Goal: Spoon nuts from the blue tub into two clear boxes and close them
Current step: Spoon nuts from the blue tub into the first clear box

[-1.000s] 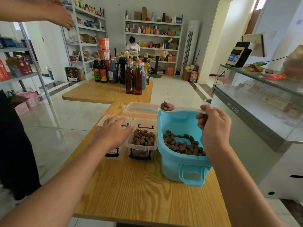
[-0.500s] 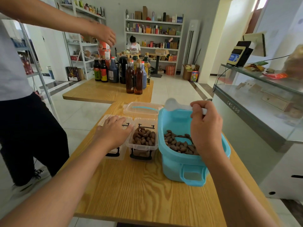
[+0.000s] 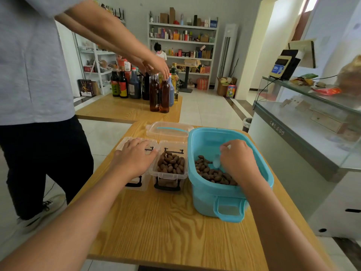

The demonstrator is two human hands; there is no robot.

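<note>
- The right hand (image 3: 237, 159) is reaching down into the blue tub (image 3: 230, 194), fingers curled around the handle of a pale spoon (image 3: 216, 160) whose bowl is sitting just above the nuts (image 3: 213, 174) heaped at the tub's near side.
- The left hand (image 3: 135, 158) is lying flat, fingers straight, on top of the left clear box (image 3: 136, 183); its contents are hidden under the palm.
- The right clear box (image 3: 170, 169) is standing open between that box and the tub, already looking nearly full of nuts.
- A clear lid (image 3: 168, 132) is lying just behind the boxes on the wooden table (image 3: 175, 231).
- Farther back, another person's hand (image 3: 159, 68) is reaching over bottles (image 3: 159, 94) on a second table.
- Risk, as I judge it: another heaped spoonful could overfill the right box, so nuts spill or the lid fails to latch; a scoop catching the tub's rim could scatter nuts.
</note>
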